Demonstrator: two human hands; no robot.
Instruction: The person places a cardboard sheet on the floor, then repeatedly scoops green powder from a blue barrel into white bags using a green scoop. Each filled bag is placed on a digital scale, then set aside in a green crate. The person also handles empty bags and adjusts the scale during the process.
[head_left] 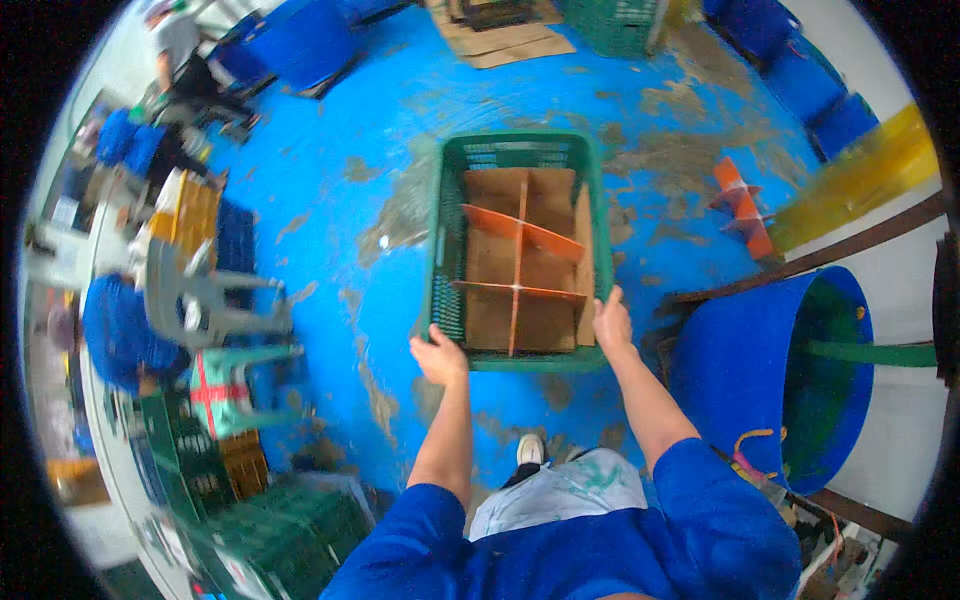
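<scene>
Out in front of me I carry a green plastic crate [437, 255] by its near end. My left hand [438, 357] is closed around the near left corner, and my right hand [613, 322] grips the right side close to the near corner. Brown cardboard [492, 185] lines the crate's bottom and right wall. An orange divider [517, 258] of crossed strips stands inside and splits it into several compartments; no goods show in them. One cross strip sits slanted.
On the right lie another orange divider [744, 208] and a big blue barrel [730, 350] on its side. Left are a grey plastic chair [170, 295], a green stool [225, 390], stacked green crates [290, 540] and seated people in blue. Cardboard [510, 48] covers the far worn blue floor [330, 180].
</scene>
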